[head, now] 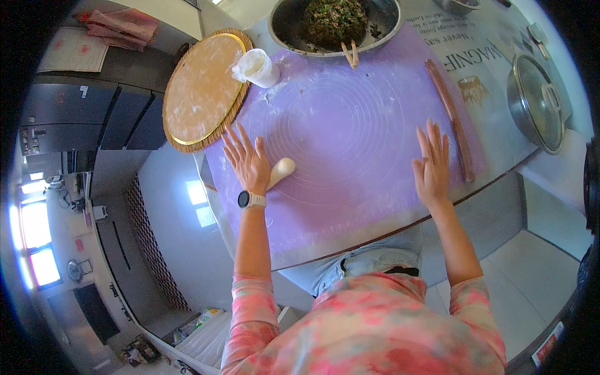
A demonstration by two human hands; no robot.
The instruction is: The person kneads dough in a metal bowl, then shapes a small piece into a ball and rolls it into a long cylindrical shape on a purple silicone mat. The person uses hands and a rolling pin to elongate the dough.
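My left hand (247, 164) is held palm up with its fingers apart, over the left part of a purple silicone pastry mat (337, 187). A pale piece of dough (283, 169), shaped like a short roll, lies beside it on the mat, partly hidden by the hand. Over the right part of the mat, my right hand (432, 164) shows its palm, with the thumb away from the fingers and nothing held. To the right of that hand lies a long brown wooden rolling pin (452, 122).
At the far edge stands a metal bowl (276, 28) of chopped green filling (335, 21) with chopsticks (350, 55). A white cup (262, 70) sits near a round, floured woven tray (206, 89) at left. A lidded pot (536, 103) stands right, near the table edge.
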